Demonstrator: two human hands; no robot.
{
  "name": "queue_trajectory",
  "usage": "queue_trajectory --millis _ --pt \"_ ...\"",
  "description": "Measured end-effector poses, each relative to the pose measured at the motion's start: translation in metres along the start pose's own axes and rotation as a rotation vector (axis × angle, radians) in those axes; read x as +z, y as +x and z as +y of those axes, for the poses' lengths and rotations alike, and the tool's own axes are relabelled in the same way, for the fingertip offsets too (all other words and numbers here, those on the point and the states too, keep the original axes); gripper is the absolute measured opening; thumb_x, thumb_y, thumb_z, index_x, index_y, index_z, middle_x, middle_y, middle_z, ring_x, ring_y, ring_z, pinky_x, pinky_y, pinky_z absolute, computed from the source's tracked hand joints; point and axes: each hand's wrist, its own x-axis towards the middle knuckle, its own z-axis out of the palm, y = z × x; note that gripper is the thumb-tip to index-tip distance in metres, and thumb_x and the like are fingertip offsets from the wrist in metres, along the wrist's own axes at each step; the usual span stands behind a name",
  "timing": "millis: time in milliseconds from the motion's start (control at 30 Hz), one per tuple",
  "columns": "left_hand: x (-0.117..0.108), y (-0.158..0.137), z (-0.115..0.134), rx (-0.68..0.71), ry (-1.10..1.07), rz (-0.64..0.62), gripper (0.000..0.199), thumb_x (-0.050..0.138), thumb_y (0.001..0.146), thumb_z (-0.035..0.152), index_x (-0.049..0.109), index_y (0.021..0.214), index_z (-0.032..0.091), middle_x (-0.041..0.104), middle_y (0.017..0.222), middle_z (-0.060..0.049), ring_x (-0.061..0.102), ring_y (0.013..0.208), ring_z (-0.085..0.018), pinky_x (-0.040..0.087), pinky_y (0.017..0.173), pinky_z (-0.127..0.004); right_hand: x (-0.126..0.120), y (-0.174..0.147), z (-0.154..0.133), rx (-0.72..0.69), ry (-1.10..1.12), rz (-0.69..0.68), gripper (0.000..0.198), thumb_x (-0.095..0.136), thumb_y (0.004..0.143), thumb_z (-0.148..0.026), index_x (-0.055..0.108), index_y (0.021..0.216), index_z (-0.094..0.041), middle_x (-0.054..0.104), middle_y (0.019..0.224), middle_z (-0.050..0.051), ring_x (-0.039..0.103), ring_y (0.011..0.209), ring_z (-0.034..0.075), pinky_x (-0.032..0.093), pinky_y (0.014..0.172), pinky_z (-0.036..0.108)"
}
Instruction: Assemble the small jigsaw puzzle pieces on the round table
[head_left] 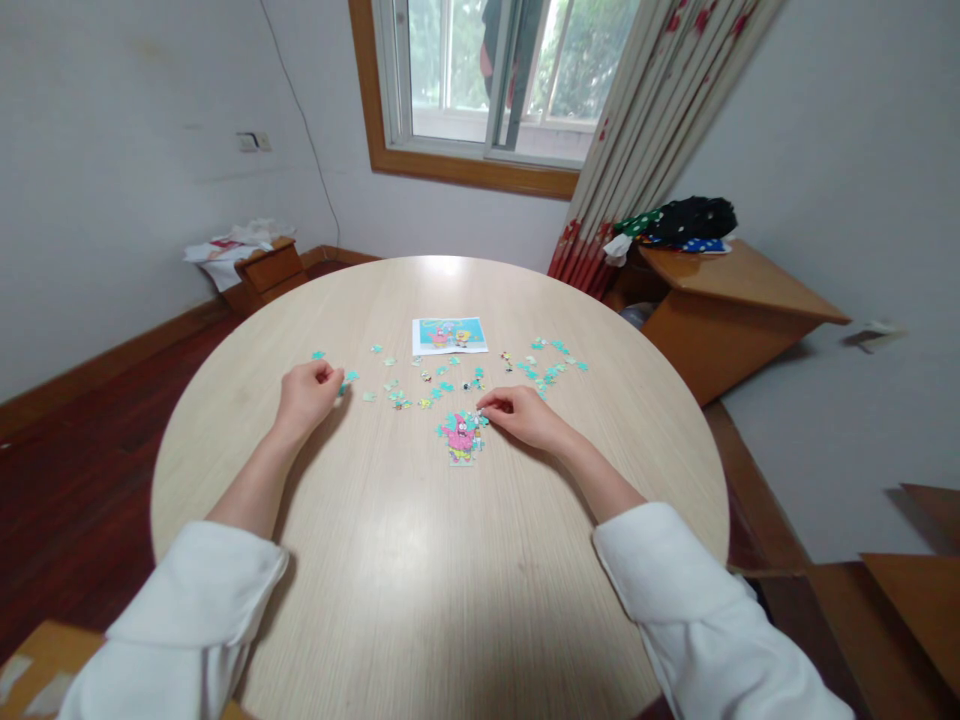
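Observation:
A partly assembled jigsaw puzzle (pixel 460 440) with a pink cartoon figure lies near the middle of the round table (pixel 442 580). At its upper right edge, my right hand (pixel 523 415) has its thumb and fingers closed on a small pale puzzle piece (pixel 478 414). My left hand (pixel 307 398) is off to the left, fingers pinched together at a teal puzzle piece (pixel 343 388) that shows by the fingertips. Loose pieces (pixel 442 388) lie scattered between and beyond both hands. Behind them is a printed reference picture (pixel 450 337) with a pink and a yellow figure.
More teal pieces (pixel 551 375) are grouped to the right, beyond my right hand. A wooden cabinet (pixel 742 300) with cloths (pixel 686 222) on it stands past the table's right edge. At the back left is a small wooden stand (pixel 266 268) with papers.

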Motion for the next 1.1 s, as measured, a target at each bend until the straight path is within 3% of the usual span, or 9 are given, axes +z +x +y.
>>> queue_trajectory --millis 533,667,800,900,1100 --pt "-0.002 -0.003 0.006 0.034 -0.043 -0.008 0.025 0.049 0.071 0.032 0.042 0.050 0.019 0.041 0.046 0.003 0.041 0.050 -0.011 0.030 0.052 -0.025 0.002 0.000 -0.002 -0.035 -0.029 0.019 0.020 0.052 0.079 -0.019 0.069 0.088 -0.012 0.068 0.077 0.006 0.055 0.066 0.012 0.041 0.064 0.024" --pt "-0.003 -0.019 0.027 0.295 -0.123 -0.181 0.025 0.048 0.076 0.035 0.052 0.058 0.018 0.051 0.054 0.001 0.045 0.056 -0.013 0.036 0.057 -0.026 0.002 0.001 -0.002 -0.068 -0.024 0.033 0.019 0.052 0.079 -0.016 0.069 0.087 -0.013 0.070 0.082 0.006 0.057 0.069 0.013 0.041 0.066 0.024" --pt "0.004 -0.044 0.053 0.652 -0.166 -0.454 0.024 0.046 0.082 0.031 0.065 0.079 0.017 0.066 0.082 -0.006 0.055 0.080 -0.017 0.041 0.077 -0.032 0.003 0.001 -0.003 -0.079 -0.043 0.040 0.019 0.051 0.079 -0.014 0.069 0.086 -0.014 0.070 0.084 0.006 0.059 0.072 0.013 0.043 0.068 0.025" --pt "0.011 -0.058 0.066 0.835 -0.132 -0.638 0.028 0.040 0.086 0.024 0.066 0.096 0.021 0.067 0.104 -0.005 0.055 0.092 -0.018 0.039 0.086 -0.036 0.003 0.001 -0.005 -0.065 -0.048 0.042 0.019 0.052 0.079 -0.015 0.069 0.087 -0.014 0.070 0.083 0.006 0.059 0.070 0.013 0.043 0.067 0.025" --pt "0.016 -0.067 0.074 0.930 -0.023 -0.751 0.038 0.037 0.085 0.016 0.063 0.111 0.021 0.061 0.121 -0.004 0.052 0.092 -0.019 0.039 0.084 -0.038 0.003 0.001 -0.007 -0.059 -0.052 0.040 0.019 0.052 0.079 -0.015 0.070 0.086 -0.014 0.070 0.082 0.006 0.058 0.069 0.013 0.043 0.066 0.024"
